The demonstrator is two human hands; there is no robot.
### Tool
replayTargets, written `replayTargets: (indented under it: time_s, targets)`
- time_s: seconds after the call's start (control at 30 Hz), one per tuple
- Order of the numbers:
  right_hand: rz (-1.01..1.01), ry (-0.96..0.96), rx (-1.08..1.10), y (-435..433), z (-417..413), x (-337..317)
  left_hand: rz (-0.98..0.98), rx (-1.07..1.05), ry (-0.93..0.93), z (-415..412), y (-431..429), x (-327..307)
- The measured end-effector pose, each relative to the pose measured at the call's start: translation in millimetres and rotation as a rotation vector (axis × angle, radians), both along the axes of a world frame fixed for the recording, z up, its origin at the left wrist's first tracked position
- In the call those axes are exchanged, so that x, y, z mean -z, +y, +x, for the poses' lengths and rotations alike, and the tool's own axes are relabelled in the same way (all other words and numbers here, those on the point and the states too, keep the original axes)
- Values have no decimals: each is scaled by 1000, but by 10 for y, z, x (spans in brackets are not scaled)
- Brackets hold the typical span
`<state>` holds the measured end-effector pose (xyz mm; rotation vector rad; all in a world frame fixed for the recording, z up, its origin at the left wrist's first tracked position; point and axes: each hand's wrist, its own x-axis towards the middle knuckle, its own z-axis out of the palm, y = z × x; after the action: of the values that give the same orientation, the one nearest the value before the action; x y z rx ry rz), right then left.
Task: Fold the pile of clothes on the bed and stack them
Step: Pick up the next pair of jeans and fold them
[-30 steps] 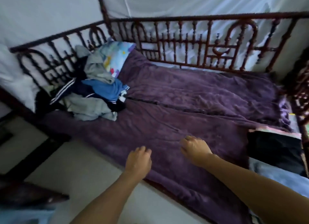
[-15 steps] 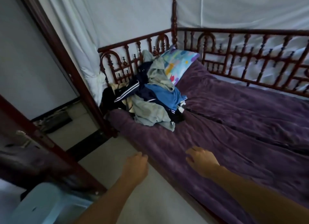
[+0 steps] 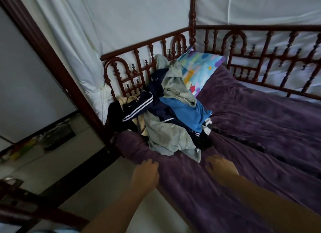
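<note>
A messy pile of crumpled clothes (image 3: 172,116) sits in the corner of the bed on the fuzzy purple blanket (image 3: 260,128). The clothes are grey, blue and dark navy with white stripes. The pile leans on the dark red wooden bed rail (image 3: 137,49), and a bright pillow with coloured spots (image 3: 199,71) lies just behind it. The person's left hand (image 3: 145,176) hangs over the blanket's near edge, fingers loosely bent, holding nothing. The right hand (image 3: 220,168) is near the front of the pile, fingers bent down loosely — empty too.

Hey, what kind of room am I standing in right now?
Most likely a bedroom: a carved wooden bed frame with a purple blanket, a colourful pillow and a pile of clothes on it.
</note>
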<state>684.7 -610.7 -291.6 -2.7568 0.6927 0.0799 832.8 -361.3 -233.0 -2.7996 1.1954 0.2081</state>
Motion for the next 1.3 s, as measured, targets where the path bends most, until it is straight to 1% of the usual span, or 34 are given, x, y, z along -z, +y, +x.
replayTargets:
  time_s: [0.1,0.23,0.33,0.43,0.63,0.83,0.97,1.13,1.2,1.27,1.3]
  targets:
    - [12,36,-16,-190,606,64,-2,-5,-8,631,-259,-19]
    - [31,59,-20,-441,1264,-20,-47,-24,12,1304,-564,-14]
    - [21,39,9,-667,1708,-14,-44,32,20,1724,-788,79]
    - [50,38,77,-903,2097,64,-56,103,74,2209,-1042,251]
    - [81,107,282,-1485,2970,429,-48,311,132,3476,-1858,653]
    - [172,175,535,-2087,3927,820,18,470,72,4598,-2708,1066]
    - [243,87,761,-2535,4470,1033,6,516,25,5107,-3020,1346]
    - [283,-28,1040,-2972,4931,1458,21,537,79,5496,-3056,1783]
    - [405,-94,1185,-3106,5065,1590,30,543,120,5546,-2994,1926]
    - [718,-258,1409,-3186,5172,1633,39,549,141,5558,-2951,2004]
    - [862,-354,1473,-3195,5199,1626,36,549,147,5553,-2952,2006]
